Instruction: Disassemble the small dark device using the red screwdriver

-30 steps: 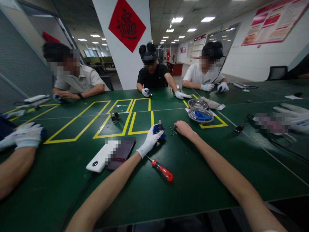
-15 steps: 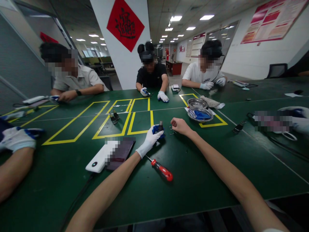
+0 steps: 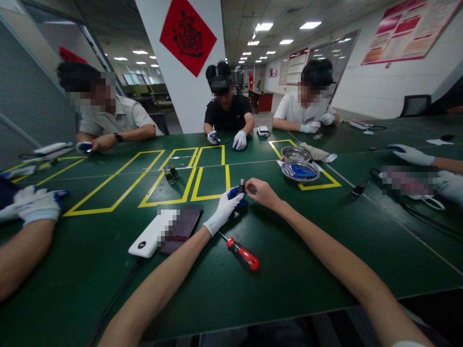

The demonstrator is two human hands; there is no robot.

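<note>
Our gloved left fingers (image 3: pixel 236 199) grip silver-tipped cylinder (image 3: pixel 241 187) inside tabletop's near edge (image 3: pixel 285 313); bare right fingers (image 3: pixel 256 183) curl alongside, contents unclear.

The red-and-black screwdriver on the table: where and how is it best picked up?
Probably by its thick handle, from above and the right: the screwdriver lies flat, handle angled toward the wearer's right, while its thin shaft points toward the gloved left hand.
</note>
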